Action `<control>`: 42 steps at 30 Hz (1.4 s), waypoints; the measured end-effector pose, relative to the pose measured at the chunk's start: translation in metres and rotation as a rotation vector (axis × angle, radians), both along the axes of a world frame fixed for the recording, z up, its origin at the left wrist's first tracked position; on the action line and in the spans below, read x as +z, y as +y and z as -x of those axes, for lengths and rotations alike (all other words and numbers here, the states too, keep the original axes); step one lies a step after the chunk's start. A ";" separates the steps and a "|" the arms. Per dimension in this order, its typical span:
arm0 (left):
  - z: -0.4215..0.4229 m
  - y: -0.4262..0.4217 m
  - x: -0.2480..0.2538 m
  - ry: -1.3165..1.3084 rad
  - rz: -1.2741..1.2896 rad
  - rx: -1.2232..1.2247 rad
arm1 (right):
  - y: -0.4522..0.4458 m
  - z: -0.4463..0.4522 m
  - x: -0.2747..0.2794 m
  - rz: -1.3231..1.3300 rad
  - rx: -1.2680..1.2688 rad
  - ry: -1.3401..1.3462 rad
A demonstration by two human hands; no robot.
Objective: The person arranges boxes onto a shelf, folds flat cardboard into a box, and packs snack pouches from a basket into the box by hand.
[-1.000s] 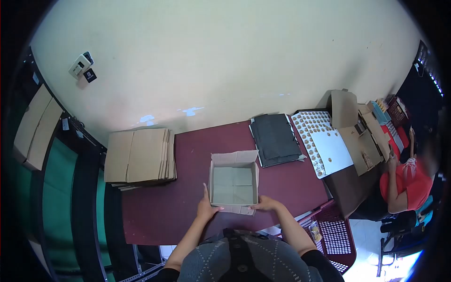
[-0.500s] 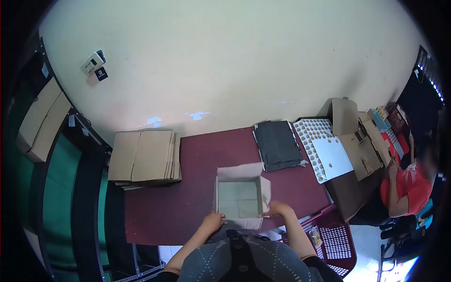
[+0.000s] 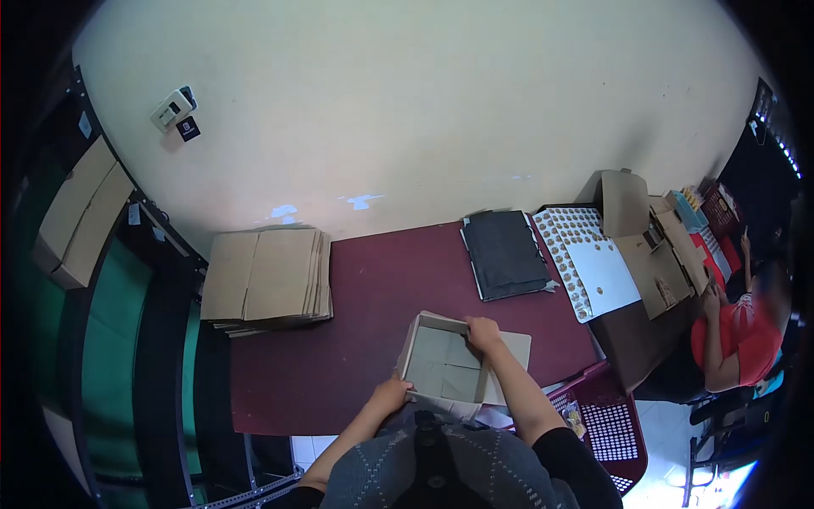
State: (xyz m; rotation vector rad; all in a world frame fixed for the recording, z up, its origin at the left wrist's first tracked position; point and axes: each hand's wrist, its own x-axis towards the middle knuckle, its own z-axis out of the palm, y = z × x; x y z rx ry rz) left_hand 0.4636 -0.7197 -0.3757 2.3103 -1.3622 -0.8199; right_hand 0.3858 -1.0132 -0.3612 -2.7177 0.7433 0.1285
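Observation:
An open cardboard box [image 3: 443, 373] stands at the front edge of the dark red table, its grey inside facing up. One flap [image 3: 515, 356] spreads out to the right. My left hand [image 3: 392, 395] grips the box's near left corner, with the thumb along the wall. At the far right, my right hand [image 3: 484, 334] is closed over the top edge of the box wall. Part of the right side is hidden behind my right forearm.
Flattened cardboard [image 3: 271, 276] is stacked at the table's left. Dark sheets [image 3: 506, 256] and a white sheet with round stickers [image 3: 600, 276] lie to the right. A red plastic basket [image 3: 623, 422] sits below the table's right side. A person in red [image 3: 742, 339] works at far right.
My right hand has moved from the near right corner to the far right edge. The far flap no longer stands up, the right flap now spreads outward, and the box has turned slightly.

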 end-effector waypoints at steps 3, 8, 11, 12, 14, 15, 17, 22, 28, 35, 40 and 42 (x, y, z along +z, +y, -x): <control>-0.005 0.003 0.012 -0.087 0.111 0.050 | -0.006 0.000 -0.007 0.080 -0.006 -0.011; -0.047 -0.008 0.062 -0.326 0.579 0.445 | 0.002 -0.001 0.005 0.031 -0.232 -0.006; -0.064 -0.013 0.071 -0.222 0.552 0.463 | 0.008 -0.006 0.004 0.023 -0.305 0.052; -0.062 -0.016 0.067 -0.223 0.551 0.465 | 0.011 -0.006 0.003 0.037 -0.308 0.035; -0.049 -0.027 0.057 -0.138 0.331 0.547 | 0.017 -0.002 0.002 0.047 -0.315 0.018; -0.049 -0.031 0.033 0.012 0.327 0.523 | 0.020 0.000 0.004 0.053 -0.364 0.001; -0.017 -0.042 0.020 0.010 0.355 0.532 | 0.021 0.000 0.002 0.061 -0.411 -0.018; 0.021 -0.057 0.041 -0.020 -0.026 0.290 | 0.025 0.002 0.004 0.081 -0.409 0.008; 0.017 -0.060 0.016 0.150 0.132 0.344 | 0.020 0.005 -0.002 0.057 -0.377 0.008; -0.025 -0.071 0.019 0.225 0.371 0.269 | 0.006 0.011 -0.004 -0.122 -0.356 -0.102; -0.053 -0.074 0.008 0.232 0.332 0.163 | 0.008 0.022 -0.005 -0.178 -0.337 -0.148; -0.062 -0.079 0.013 0.211 0.149 0.052 | 0.026 0.025 0.006 -0.160 -0.432 -0.135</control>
